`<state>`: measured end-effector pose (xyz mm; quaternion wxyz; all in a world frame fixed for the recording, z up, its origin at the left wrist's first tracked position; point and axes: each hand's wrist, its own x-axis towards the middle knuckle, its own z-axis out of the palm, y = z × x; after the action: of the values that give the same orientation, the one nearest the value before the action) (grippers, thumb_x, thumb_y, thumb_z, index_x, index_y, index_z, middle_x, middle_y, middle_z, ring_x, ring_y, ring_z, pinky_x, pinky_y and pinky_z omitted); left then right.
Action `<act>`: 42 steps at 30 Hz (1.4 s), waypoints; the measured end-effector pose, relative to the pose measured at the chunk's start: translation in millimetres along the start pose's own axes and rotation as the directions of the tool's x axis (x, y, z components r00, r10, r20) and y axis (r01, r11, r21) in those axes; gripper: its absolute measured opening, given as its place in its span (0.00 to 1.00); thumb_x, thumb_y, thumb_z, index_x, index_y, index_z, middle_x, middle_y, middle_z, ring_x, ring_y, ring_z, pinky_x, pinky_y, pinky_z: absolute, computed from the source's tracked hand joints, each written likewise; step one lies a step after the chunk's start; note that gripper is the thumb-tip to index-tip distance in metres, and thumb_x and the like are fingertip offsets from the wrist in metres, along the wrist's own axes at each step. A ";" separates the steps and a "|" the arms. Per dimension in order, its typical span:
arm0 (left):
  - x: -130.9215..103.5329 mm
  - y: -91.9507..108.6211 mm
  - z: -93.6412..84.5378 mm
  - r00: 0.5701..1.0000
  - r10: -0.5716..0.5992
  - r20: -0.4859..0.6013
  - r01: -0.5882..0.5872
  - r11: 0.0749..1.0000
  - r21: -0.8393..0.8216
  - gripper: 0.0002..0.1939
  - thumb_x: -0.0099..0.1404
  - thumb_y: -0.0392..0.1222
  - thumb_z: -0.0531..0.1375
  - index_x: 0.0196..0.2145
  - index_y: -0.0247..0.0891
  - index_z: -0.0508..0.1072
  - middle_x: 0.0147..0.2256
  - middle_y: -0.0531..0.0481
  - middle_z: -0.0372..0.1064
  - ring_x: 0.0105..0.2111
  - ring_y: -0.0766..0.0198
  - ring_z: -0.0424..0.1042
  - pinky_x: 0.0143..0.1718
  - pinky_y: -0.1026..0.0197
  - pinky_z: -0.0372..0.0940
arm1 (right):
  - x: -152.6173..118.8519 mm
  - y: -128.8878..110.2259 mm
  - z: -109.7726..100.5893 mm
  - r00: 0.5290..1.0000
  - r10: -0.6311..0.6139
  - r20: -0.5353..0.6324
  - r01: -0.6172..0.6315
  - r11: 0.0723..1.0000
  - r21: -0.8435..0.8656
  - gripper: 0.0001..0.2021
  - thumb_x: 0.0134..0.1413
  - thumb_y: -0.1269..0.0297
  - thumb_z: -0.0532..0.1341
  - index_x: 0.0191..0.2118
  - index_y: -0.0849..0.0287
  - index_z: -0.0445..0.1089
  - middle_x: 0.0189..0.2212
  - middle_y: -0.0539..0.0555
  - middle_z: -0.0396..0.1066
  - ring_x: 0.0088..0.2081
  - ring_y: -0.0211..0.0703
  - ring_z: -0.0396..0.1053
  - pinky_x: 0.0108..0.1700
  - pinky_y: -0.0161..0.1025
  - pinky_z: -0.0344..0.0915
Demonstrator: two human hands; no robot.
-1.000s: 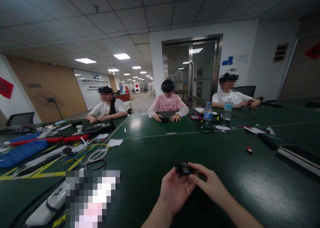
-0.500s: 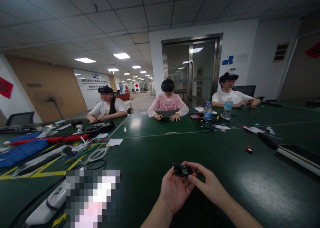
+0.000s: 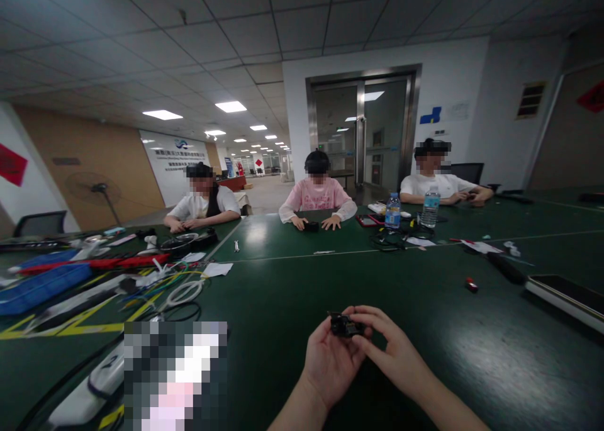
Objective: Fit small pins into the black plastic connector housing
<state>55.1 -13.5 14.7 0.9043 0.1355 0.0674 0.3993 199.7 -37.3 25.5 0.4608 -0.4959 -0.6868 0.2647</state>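
Between my two hands, above the green table (image 3: 283, 292), is a small black device (image 3: 346, 325) whose exact kind I cannot make out. My left hand (image 3: 330, 362) is palm up beneath it, with the thumb at its left end and the fingers curled behind. My right hand (image 3: 384, 343) pinches its right end between thumb and fingertips. Part of the device is covered by the fingers. A small red and black object (image 3: 470, 284) lies on the table to the right of my hands.
On the left are a white power strip (image 3: 89, 387), coiled cable (image 3: 185, 292) and a blue tray (image 3: 44, 289). To the right lies a white-edged flat box (image 3: 566, 299). Water bottles (image 3: 430, 207) stand farther back. Three people, one in pink (image 3: 318, 195), sit across the table.
My hands and the black device have shifted very slightly; the device appears a little turned. Both hands keep their hold on it.
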 end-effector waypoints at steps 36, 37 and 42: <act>0.9 -0.9 -3.3 1.000 0.005 -0.030 -0.003 0.998 0.056 0.16 0.60 0.45 0.52 0.41 0.33 0.72 0.35 0.41 0.74 0.36 0.56 0.73 0.41 0.58 0.60 | -0.4 -2.0 2.8 0.997 0.060 0.042 -0.060 0.998 0.011 0.12 0.49 0.70 0.58 0.40 0.53 0.71 0.48 0.54 0.65 0.50 0.48 0.63 0.52 0.44 0.59; 1.2 -1.0 -3.4 0.999 0.010 -0.037 -0.008 0.998 0.058 0.16 0.60 0.45 0.53 0.41 0.33 0.72 0.35 0.41 0.74 0.36 0.57 0.73 0.40 0.59 0.60 | -0.4 -1.7 2.9 0.998 0.058 0.039 -0.059 0.998 0.015 0.11 0.49 0.70 0.58 0.40 0.54 0.71 0.47 0.54 0.66 0.50 0.48 0.63 0.52 0.44 0.59; 2.4 -2.0 -3.7 0.997 0.025 -0.069 -0.021 0.998 0.062 0.15 0.60 0.44 0.55 0.41 0.32 0.72 0.36 0.41 0.74 0.37 0.56 0.73 0.40 0.61 0.61 | -0.5 2.2 3.8 0.996 0.079 0.035 -0.079 0.997 0.011 0.11 0.50 0.68 0.58 0.40 0.53 0.71 0.48 0.54 0.65 0.44 0.45 0.67 0.46 0.42 0.64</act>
<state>57.2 -12.3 10.6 0.8921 0.1498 0.1095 0.4119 197.4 -36.6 21.9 0.4413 -0.5152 -0.6728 0.2953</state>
